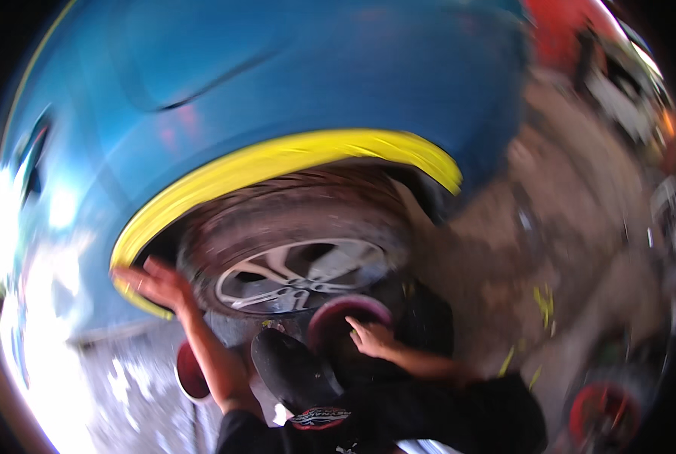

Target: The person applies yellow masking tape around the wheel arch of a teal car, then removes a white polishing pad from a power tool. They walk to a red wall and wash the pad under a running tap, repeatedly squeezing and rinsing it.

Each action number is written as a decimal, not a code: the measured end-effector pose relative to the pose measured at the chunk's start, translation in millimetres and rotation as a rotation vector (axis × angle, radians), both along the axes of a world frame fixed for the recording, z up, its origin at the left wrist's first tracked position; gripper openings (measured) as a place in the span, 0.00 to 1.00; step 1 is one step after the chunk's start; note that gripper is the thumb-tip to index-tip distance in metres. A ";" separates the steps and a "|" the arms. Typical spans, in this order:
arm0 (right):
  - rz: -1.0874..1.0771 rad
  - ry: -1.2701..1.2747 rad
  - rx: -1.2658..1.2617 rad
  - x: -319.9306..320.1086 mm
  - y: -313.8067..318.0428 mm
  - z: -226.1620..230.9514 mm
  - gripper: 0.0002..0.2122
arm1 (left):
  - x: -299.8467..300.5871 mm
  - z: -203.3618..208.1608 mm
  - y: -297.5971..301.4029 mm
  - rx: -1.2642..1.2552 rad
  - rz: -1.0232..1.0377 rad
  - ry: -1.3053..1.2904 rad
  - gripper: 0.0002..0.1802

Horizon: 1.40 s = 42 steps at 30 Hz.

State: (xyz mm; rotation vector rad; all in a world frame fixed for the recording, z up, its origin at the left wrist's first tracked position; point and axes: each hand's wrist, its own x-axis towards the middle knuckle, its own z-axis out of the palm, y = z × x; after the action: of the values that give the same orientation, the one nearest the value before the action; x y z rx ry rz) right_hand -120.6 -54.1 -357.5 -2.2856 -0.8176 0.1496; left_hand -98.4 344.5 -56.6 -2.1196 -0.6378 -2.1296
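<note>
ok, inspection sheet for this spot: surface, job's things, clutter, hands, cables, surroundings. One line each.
Surface: brown floor, yellow strips at right
Job's things: yellow tape arching along blue panel over wheel
Clutter: pink-rimmed round thing by the wheel; red round thing at left; red ring lower right
Left hand: open, at the tape's left part, seemingly touching
Right hand: index finger out, over the pink-rimmed round thing; contact unclear
Cables: nothing seen for certain
Surroundings: red shape upper right, blurred

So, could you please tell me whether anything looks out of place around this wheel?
Yes, slightly: yellow scraps appear strewn on the floor right of the wheel, unlike the yellow strip lining the blue bodywork. Blur hides finer detail.
</note>
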 end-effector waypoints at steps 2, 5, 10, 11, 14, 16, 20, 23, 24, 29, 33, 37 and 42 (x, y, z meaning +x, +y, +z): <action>-0.069 -0.078 0.142 -11.0 -13.1 -3.4 0.23 | 0.3 -25.1 -1.6 0.004 0.034 0.061 0.36; -0.182 -0.003 0.031 -14.2 -20.2 24.4 0.23 | -19.9 -22.6 -13.0 0.067 -0.001 0.039 0.37; -0.485 -0.304 0.217 -25.6 -60.9 36.8 0.22 | -24.4 -7.8 -25.6 0.127 0.066 0.063 0.41; -0.527 -0.343 0.227 -24.5 -72.4 40.0 0.22 | -19.2 -12.2 -27.4 0.121 0.040 0.036 0.41; -0.564 -0.306 0.221 -36.3 -86.6 54.6 0.23 | -13.0 -11.5 -49.4 0.002 -0.004 -0.037 0.38; -0.542 -0.297 0.140 -40.4 -91.3 51.8 0.23 | -20.5 -2.5 -74.5 -0.160 -0.071 0.020 0.37; -0.487 -0.312 0.211 -41.6 -83.3 47.8 0.24 | -23.8 -0.9 -74.0 -0.164 -0.092 0.029 0.34; -0.473 -0.141 0.061 -37.3 -86.7 42.3 0.24 | -19.4 -9.8 -61.6 -0.125 -0.020 0.062 0.32; -0.472 -0.125 0.042 -38.0 -89.4 42.2 0.24 | -19.5 -14.1 -57.4 -0.118 0.013 0.081 0.32; -0.445 -0.206 0.081 -31.0 -82.7 33.6 0.22 | -26.7 -13.9 -53.5 -0.239 -0.088 0.001 0.32; -0.473 -0.159 0.137 -25.6 -79.8 44.9 0.20 | -31.5 -59.4 -73.1 0.094 -0.253 0.051 0.28; -0.613 -0.394 0.242 -34.9 -105.7 69.6 0.20 | -80.7 -149.7 -120.8 -0.028 -0.254 0.615 0.28; -0.355 -0.453 -0.097 -87.4 -145.4 61.9 0.24 | -190.4 -252.5 -136.9 -0.277 -0.172 1.185 0.34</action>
State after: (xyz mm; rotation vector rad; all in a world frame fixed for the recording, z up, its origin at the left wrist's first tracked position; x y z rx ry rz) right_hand -208.1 -199.5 -295.7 -2.5542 -0.6122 -0.5159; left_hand -288.7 207.6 -309.1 -3.0503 -0.5806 -0.4993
